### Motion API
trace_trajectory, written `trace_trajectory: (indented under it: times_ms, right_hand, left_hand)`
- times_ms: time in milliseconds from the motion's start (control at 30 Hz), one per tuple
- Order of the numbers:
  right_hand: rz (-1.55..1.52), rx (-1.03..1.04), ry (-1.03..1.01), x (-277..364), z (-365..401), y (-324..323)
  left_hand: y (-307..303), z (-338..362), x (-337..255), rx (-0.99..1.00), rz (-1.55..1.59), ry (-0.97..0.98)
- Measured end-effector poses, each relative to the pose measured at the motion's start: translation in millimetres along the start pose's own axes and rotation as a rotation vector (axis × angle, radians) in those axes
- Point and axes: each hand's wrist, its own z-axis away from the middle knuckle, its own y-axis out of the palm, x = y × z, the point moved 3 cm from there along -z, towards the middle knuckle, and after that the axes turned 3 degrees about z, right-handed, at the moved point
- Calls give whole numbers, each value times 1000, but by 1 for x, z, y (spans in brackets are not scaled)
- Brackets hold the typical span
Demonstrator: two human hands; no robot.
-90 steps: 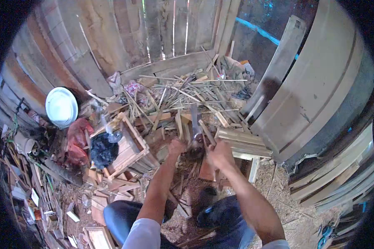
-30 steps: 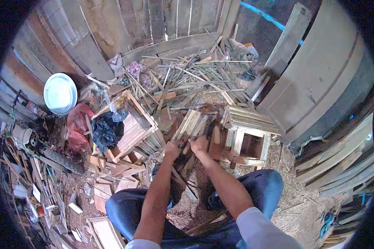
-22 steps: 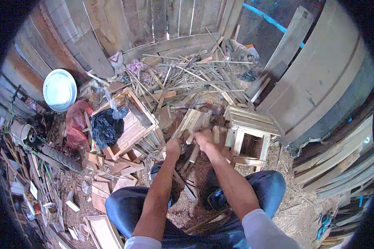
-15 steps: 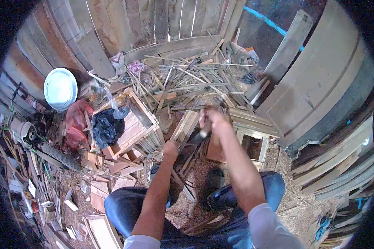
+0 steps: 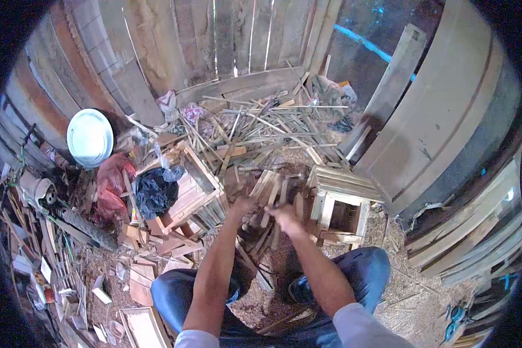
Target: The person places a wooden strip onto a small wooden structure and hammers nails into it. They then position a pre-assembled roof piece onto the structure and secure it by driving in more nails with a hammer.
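Observation:
I sit low with my knees apart above a dirt floor strewn with chips. My left hand [image 5: 243,205] grips the lower end of a wooden slat piece [image 5: 267,184] that stands tilted on the ground in front of me. My right hand [image 5: 284,214] is just right of it, down at the foot of the slat piece and blurred by motion. It is closed around the handle of a chopping knife, whose blade is hidden among the wood. Short offcuts [image 5: 268,236] lie under both hands.
A small slatted wooden stool [image 5: 337,196] stands right of my hands. A wooden crate [image 5: 192,187] with a black bag [image 5: 154,194] sits to the left, near a red bag [image 5: 113,182] and a white round lid [image 5: 90,137]. Thin wood strips [image 5: 261,126] are heaped against the plank wall; boards [image 5: 388,95] lean at right.
My right hand rose with the knife half a second ago and has now swung down to the base of the slat piece. My left hand has kept its hold.

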Motion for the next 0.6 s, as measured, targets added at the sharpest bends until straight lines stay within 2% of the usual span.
trace_trajectory:
  times_ms: [33, 100, 133, 167, 200, 233, 267, 333, 367, 400, 433, 467, 500, 567, 600]
  right_hand:
    - [-90, 23, -198, -35, -18, 17]
    - [126, -2, 7, -2, 27, 2]
    - [118, 1, 4, -10, 20, 6]
    - [109, -26, -108, -25, 7, 11]
    - [102, -59, -228, -29, 0, 13]
    - [100, -63, -245, -24, 2, 12]
    - [129, -70, -266, -17, 5, 10]
    - [159, -86, -306, 0, 13, 4]
    - [63, -107, -376, 10, 20, 2]
    - [-36, -128, -449, 22, 27, -1]
    - [-139, -149, -520, 36, 37, -7]
    - [1, -91, -298, 78, 77, -34]
    - [-3, -103, -319, 69, 59, -38]
    - [-252, -74, -531, 49, 13, -46]
    - [-290, -96, -539, 63, 17, -61]
  left_hand:
    - [6, -9, -18, 5, -2, 3]
    - [28, -12, -69, -155, 257, -909]
    - [37, -9, -97, -159, 89, -865]
    - [42, -6, -108, -165, 80, -865]
    - [44, -8, -118, -228, 168, -777]
    - [44, -10, -128, -287, 257, -680]
    - [44, -4, -131, -371, 391, -454]
    - [39, -16, -149, -356, 374, -405]
    - [36, -20, -167, -341, 358, -374]
    - [32, -22, -184, -431, 274, -468]
    - [28, -21, -205, -432, 262, -448]
    - [24, -19, -222, -431, 196, -367]
    - [20, -18, -240, -429, 133, -283]
    - [11, -16, -252, -416, 165, -193]
    - [11, -11, -272, -394, 102, -144]
